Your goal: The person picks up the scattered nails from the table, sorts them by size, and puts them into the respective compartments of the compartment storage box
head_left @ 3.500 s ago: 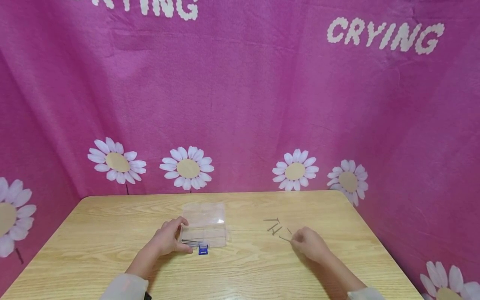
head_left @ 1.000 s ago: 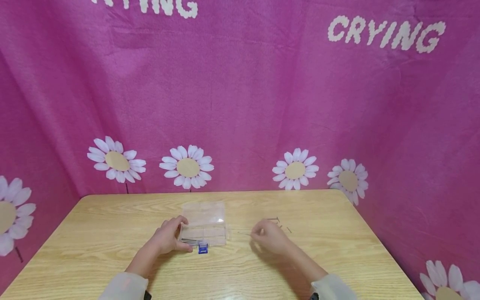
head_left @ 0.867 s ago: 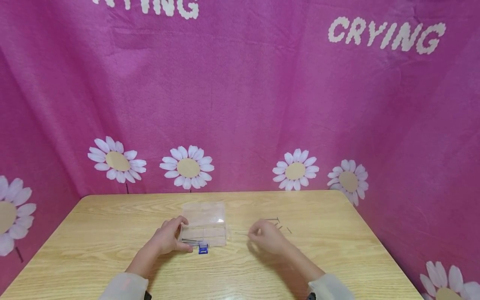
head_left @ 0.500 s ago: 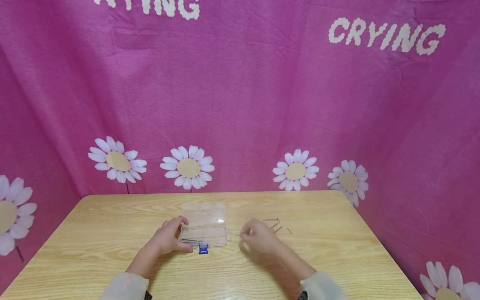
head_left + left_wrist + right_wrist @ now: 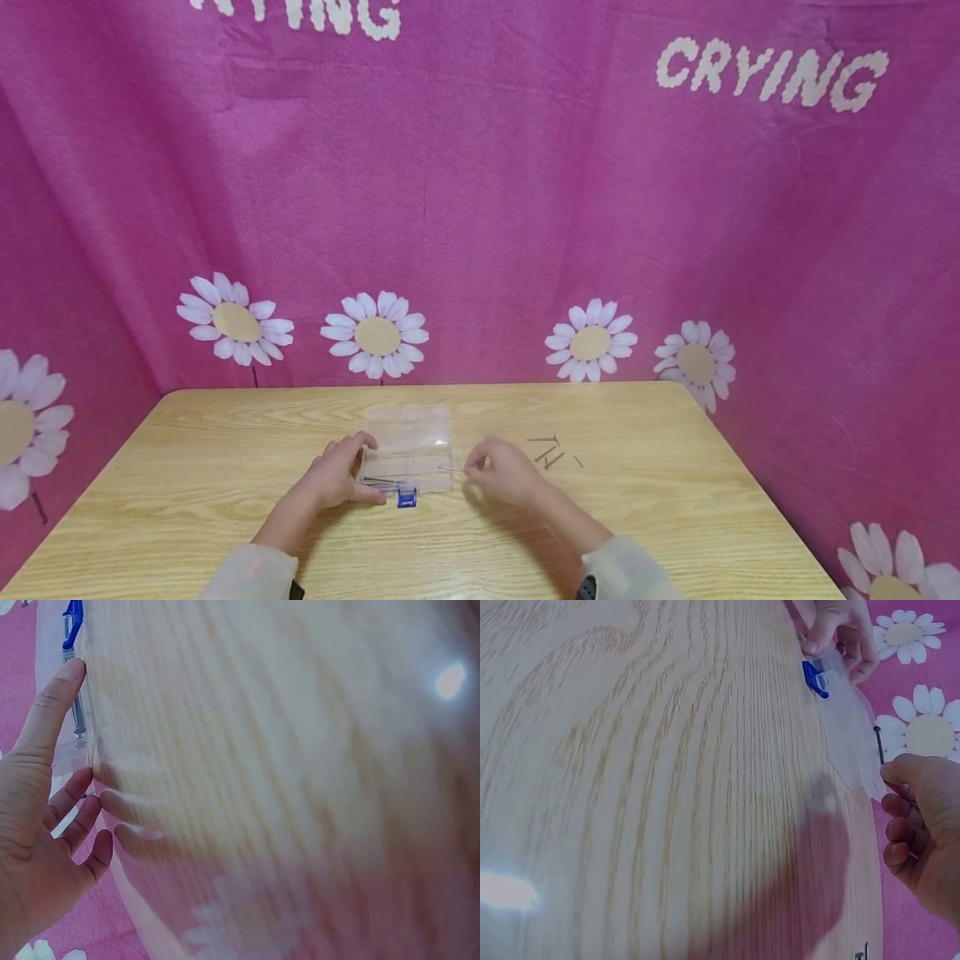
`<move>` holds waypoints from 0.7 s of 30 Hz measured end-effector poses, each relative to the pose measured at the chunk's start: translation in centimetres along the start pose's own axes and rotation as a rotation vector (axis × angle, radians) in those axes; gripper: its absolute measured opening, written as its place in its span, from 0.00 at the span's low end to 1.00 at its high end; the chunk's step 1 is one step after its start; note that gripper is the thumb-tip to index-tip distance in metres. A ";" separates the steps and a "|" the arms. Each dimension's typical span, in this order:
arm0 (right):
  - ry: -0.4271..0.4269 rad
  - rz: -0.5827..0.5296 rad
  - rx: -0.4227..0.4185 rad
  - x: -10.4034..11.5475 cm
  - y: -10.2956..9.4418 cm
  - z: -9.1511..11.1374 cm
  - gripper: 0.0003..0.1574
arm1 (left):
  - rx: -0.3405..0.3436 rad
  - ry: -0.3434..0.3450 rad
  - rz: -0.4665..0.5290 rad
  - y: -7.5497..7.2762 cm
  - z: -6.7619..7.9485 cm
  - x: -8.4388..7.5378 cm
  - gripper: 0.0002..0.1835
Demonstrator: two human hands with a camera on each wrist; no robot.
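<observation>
Pink backdrop, some lettering cropped; hands partly hide box, pinched nail.

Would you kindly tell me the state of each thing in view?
Clear box: open, gripped by the left hand at its left end
Lid: swung back
Blue latch: unfastened
Boxed nails: lying inside, front left
Held nail: pinched by the right hand
Loose nails: scattered on the table
</observation>
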State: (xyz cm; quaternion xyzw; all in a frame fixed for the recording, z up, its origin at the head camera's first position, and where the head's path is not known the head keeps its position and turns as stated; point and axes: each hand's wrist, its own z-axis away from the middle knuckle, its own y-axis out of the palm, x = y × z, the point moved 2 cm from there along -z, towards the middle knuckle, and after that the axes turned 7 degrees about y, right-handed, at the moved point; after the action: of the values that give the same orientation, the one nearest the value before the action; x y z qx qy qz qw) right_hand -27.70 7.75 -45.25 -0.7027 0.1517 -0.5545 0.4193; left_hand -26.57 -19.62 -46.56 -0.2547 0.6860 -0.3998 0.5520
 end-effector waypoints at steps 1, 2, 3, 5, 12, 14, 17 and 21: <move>-0.005 0.002 -0.001 0.1 0.1 -0.1 0.07 | 0.000 0.000 0.001 0.0 0.0 0.0 0.41; -0.010 0.006 -0.002 0.2 0.1 -0.1 0.07 | 0.000 -0.001 0.002 0.0 0.0 0.0 0.41; -0.021 0.010 -0.004 0.3 0.2 -0.2 0.07 | 0.000 -0.001 0.002 0.0 0.0 0.0 0.41; -0.032 0.017 -0.003 0.6 0.3 -0.3 0.07 | 0.003 0.000 0.001 0.0 0.0 0.0 0.41; -0.056 0.056 -0.007 1.5 0.5 -0.9 0.05 | 0.003 0.000 -0.002 0.0 0.1 -0.1 0.41; -0.058 0.058 -0.001 1.7 0.5 -0.9 0.05 | 0.003 0.002 -0.002 -0.1 0.1 -0.1 0.41; -0.067 0.066 -0.001 2.0 0.7 -1.1 0.05 | 0.003 0.002 0.001 -0.1 0.1 -0.1 0.41; -0.074 0.067 0.001 2.2 1.0 -1.3 0.05 | -0.001 0.001 -0.001 -0.1 0.1 -0.1 0.41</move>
State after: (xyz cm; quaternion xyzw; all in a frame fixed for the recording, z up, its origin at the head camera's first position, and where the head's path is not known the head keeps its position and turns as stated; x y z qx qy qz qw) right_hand -27.88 5.09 -44.56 -0.7171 0.1593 -0.5138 0.4432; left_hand -26.47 -19.62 -46.47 -0.2549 0.6863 -0.4000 0.5514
